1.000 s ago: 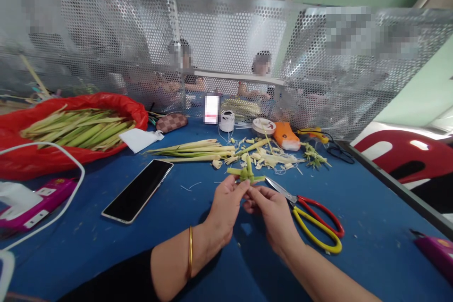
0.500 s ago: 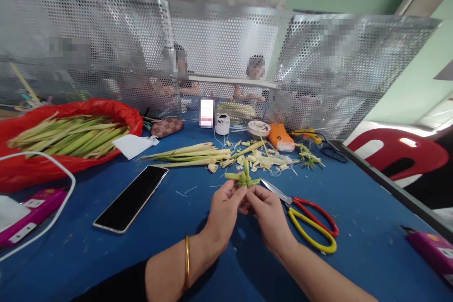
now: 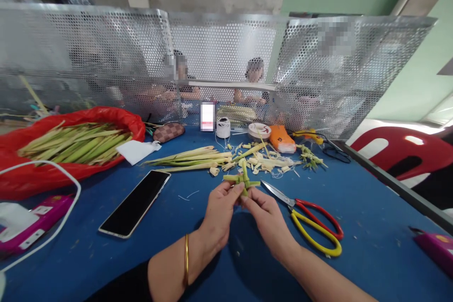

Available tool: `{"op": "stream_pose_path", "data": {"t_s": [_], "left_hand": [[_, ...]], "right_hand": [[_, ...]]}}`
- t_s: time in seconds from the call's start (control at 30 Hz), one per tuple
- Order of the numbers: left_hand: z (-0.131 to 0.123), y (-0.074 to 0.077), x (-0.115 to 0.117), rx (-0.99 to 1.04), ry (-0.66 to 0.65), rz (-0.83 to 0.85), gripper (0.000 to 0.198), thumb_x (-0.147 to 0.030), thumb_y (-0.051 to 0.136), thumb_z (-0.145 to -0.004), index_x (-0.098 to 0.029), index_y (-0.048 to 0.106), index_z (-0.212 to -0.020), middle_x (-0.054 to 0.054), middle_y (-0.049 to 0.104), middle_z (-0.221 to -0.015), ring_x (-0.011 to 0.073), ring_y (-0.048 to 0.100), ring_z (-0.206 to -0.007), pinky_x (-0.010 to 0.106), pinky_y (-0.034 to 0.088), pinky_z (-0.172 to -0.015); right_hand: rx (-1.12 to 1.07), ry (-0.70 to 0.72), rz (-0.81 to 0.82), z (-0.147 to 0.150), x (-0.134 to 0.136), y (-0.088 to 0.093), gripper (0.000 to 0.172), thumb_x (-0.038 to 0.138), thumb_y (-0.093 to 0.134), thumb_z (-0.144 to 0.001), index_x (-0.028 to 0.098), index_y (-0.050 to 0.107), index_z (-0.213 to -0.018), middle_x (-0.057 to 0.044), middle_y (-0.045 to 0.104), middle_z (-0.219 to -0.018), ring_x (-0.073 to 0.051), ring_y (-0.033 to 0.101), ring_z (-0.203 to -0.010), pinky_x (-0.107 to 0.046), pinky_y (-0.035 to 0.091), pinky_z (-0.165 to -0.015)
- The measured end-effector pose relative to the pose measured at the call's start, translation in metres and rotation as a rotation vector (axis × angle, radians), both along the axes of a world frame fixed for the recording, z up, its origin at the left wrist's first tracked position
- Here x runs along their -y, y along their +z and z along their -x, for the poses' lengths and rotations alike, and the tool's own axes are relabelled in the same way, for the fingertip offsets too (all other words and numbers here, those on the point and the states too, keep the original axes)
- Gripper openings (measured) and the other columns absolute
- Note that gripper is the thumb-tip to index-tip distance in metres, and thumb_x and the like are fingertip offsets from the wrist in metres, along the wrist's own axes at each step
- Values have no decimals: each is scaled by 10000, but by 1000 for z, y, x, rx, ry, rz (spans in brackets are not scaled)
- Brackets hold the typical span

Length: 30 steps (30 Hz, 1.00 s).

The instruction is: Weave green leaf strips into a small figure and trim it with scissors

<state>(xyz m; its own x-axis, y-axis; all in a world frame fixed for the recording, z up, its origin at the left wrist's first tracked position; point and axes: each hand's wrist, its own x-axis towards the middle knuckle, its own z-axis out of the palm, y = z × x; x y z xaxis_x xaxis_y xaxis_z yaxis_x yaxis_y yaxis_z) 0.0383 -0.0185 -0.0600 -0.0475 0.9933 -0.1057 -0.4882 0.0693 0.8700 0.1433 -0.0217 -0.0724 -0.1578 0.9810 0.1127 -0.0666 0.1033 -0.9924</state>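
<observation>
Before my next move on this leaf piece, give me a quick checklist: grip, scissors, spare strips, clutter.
1. Grip: left hand and right hand both pinch the folded leaf piece at its lower end: ok.
2. Piece shape: strips cross, ends stick out to both sides: ok.
3. Fold tightness: hidden by the fingertips: cannot tell.
4. Scissors: on the blue table, right of the right hand, untouched, blades shut: ok.
5. Spare leaf strips: beyond the hands, beside the cuttings: ok.
6. Phone: flat, left of the left hand, apart from it: ok.
</observation>
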Motion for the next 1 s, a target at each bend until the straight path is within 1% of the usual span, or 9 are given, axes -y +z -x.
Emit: {"op": "stream_pose_path", "data": {"t_s": [0.13, 0.23, 0.33, 0.47, 0.63, 0.7, 0.8, 0.9, 1.0], "left_hand": [[1, 1, 1, 11, -50, 14, 273, -215, 782, -622, -109, 725, -867, 79, 727, -808, 150, 631, -712, 237, 475, -664], [2, 1, 2, 0, -27, 11, 236, -212, 766, -636, -98, 732, -840, 85, 725, -782, 142, 622, -673, 222, 454, -615], [4, 2, 1, 13, -43, 35, 208, -199, 760, -637, -98, 724, -815, 84, 723, -771, 136, 618, -651, 221, 455, -608], [10, 5, -4, 56, -100, 95, 279, -196, 758, -645, -119, 693, -905, 68, 721, -759, 114, 591, -576, 207, 429, -530], [23, 16, -9, -10, -138, 159, 252, -150, 713, -664, -125, 670, -911, 68, 714, -817, 144, 656, -721, 254, 508, -704], [26, 18, -9, -79, -212, 185, 237, -174, 694, -682, -123, 662, -911, 65, 700, -790, 146, 651, -705, 263, 509, -682], [25, 13, -7, -179, -270, 152, 232, -238, 717, -687, -124, 637, -873, 32, 655, -719, 122, 603, -632, 236, 479, -583], [21, 4, -6, -259, -284, 113, 268, -279, 745, -671, -124, 619, -850, -7, 600, -645, 88, 530, -540, 201, 402, -490], [18, 0, -7, -259, -254, 94, 264, -320, 730, -681, -123, 606, -805, -41, 531, -560, 64, 449, -466, 194, 357, -455]], "right_hand": [[72, -17, -76, 0, -3, -7, 206, 312, 569, -808, 194, 586, -640, 7, 548, -697, -159, 473, -692, -260, 389, -659], [186, -22, -192, -2, 0, -3, 223, 260, 560, -815, 198, 565, -601, 5, 538, -682, -158, 459, -680, -257, 375, -647], [219, 8, -256, -1, 4, 1, 248, 257, 535, -845, 202, 552, -603, -2, 548, -700, -163, 468, -700, -259, 373, -659], [291, 66, -231, -6, 2, 3, 285, 296, 505, -875, 200, 533, -609, 0, 548, -678, -156, 480, -673, -257, 365, -628], [455, -80, -167, -26, -9, 15, 360, 464, 485, -883, 196, 533, -646, 16, 534, -592, -146, 476, -588, -257, 345, -558], [461, -48, -194, -30, -12, 18, 323, 446, 480, -887, 199, 525, -685, 11, 558, -633, -150, 502, -620, -257, 370, -586], [510, 35, -242, -27, -10, 15, 260, 358, 463, -900, 205, 507, -694, 19, 541, -639, -144, 496, -622, -250, 371, -594], [537, 23, -259, -21, -6, 8, 258, 312, 445, -903, 212, 469, -666, 23, 517, -627, -138, 468, -603, -247, 354, -575], [551, 0, -240, -21, -5, 7, 278, 300, 448, -891, 218, 421, -626, 34, 466, -586, -133, 430, -577, -247, 334, -554]]}}
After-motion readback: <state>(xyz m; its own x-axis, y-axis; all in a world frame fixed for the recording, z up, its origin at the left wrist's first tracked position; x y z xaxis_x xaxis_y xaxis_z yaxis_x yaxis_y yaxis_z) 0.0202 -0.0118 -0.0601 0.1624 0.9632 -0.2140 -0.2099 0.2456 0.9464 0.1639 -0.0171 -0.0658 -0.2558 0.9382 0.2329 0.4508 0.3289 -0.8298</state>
